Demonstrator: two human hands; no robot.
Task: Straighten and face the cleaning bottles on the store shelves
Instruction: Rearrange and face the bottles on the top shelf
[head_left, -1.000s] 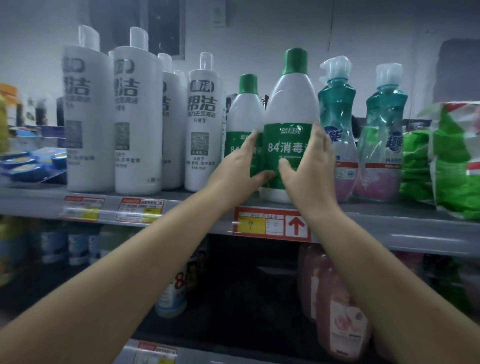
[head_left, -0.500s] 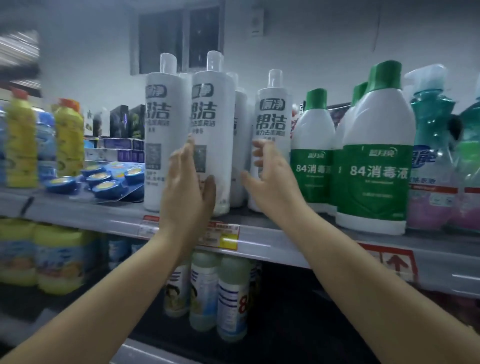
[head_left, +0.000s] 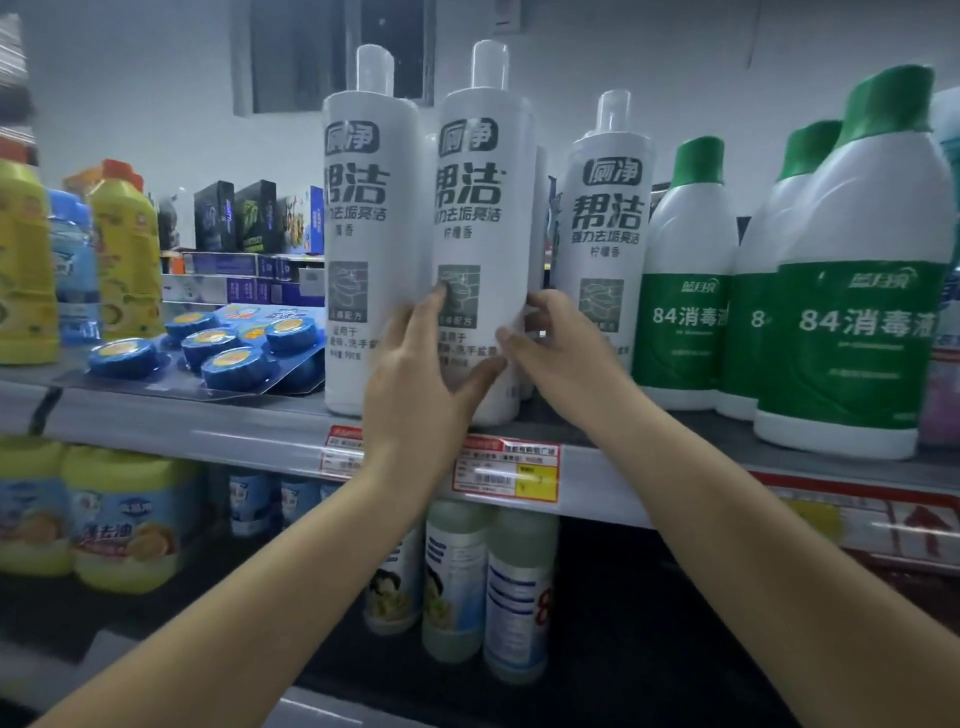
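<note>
**Op:** The tall white plastic toilet-cleaner bottle with grey lettering and a clear cap (head_left: 480, 228) is the one I'm on. It stands at the front edge of the grey metal shelf (head_left: 218, 434), second in its row, label facing me. My left hand (head_left: 418, 387) cups its lower left side, fingers up the front and thumb across the base. My right hand (head_left: 558, 348) curls round its right flank, fingertips tucked between it and the neighbours.

**Spotter:** What's around it?

**Op:** Touching on the left, an identical white bottle (head_left: 371, 244). Just beside on the right, a shorter white bottle of the same brand (head_left: 608, 234), set further back. Beyond that stand the green-capped white disinfectant bottles with green bands (head_left: 685, 291), and towards the shelf's left end lies a blister pack of round blue toilet blocks (head_left: 218, 348).

**Spotter:** Risks?

**Op:** It's tall and narrow, and I'm holding it low. If I twist or pull hard, I think the top could tip into the left neighbour and knock it over. It's also at the lip, so it could slide off the front edge.

**Spotter:** And against half a second ago?

**Op:** Then my hands were apart and only reaching. Now both are wrapped on the bottle. A second ago they held a green disinfectant bottle.
</note>
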